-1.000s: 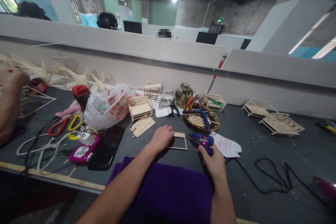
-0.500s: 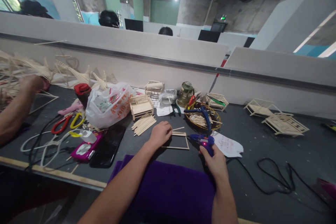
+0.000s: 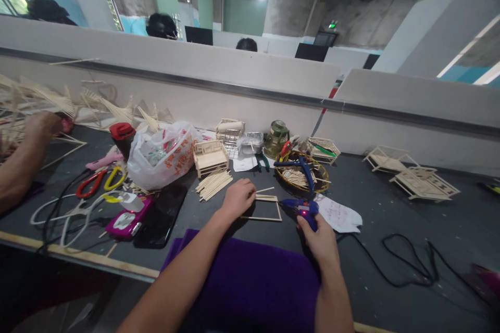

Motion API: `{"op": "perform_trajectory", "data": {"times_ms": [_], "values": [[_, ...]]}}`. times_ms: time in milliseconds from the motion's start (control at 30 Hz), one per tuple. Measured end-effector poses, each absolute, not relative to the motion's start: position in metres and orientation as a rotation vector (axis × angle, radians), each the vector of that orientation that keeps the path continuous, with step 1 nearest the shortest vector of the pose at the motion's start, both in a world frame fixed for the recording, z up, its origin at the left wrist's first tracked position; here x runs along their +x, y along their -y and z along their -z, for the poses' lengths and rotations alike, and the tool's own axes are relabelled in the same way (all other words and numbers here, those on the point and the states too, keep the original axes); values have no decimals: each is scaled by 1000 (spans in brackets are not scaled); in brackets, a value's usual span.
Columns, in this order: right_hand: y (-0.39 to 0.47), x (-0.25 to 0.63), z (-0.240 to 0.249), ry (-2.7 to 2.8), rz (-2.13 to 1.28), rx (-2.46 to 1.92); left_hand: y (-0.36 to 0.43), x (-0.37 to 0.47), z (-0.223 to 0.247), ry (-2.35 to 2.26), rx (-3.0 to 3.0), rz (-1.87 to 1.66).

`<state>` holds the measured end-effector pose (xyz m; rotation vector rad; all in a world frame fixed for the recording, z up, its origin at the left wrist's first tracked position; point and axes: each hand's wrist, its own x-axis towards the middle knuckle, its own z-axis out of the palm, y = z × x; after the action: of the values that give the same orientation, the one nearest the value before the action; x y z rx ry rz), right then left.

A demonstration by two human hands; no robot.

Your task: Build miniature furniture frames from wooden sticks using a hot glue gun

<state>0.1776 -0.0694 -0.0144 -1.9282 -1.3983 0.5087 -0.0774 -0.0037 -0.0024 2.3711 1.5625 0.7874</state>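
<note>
My right hand (image 3: 318, 234) is closed around a blue glue gun (image 3: 307, 209) with a red light on it. The gun's nozzle points left at the upper right corner of a small rectangular frame of wooden sticks (image 3: 261, 218) lying on the dark table. My left hand (image 3: 239, 199) presses its fingers together on the frame's left end, and its fingertips are partly hidden. One loose-looking stick (image 3: 265, 190) slants just above the frame. Behind my left hand lies a pile of wooden sticks (image 3: 213, 185). A purple cloth (image 3: 250, 286) spreads below my forearms.
Behind are a plastic bag (image 3: 162, 158), a small stick-built bench (image 3: 211, 158), a glass jar (image 3: 277, 138) and a basket (image 3: 324, 182) with pliers. A phone (image 3: 162, 218) and cables lie left, beside another person's hand (image 3: 45, 125). Stick models (image 3: 424, 184) and a black cord (image 3: 414, 283) are right.
</note>
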Motion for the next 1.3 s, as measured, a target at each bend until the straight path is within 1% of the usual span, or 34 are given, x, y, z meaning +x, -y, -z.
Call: {"op": "perform_trajectory", "data": {"times_ms": [100,667,1300], "values": [[69,179,15,1434,-570,-1925,4,-78,1,-1563,2359,-801],[69,181,18,1450,-630,-1967,2,-80,0,-1626,2225,-904],[69,181,18,1481,-486,-1920,2,-80,1,-1618,2204,-920]]}}
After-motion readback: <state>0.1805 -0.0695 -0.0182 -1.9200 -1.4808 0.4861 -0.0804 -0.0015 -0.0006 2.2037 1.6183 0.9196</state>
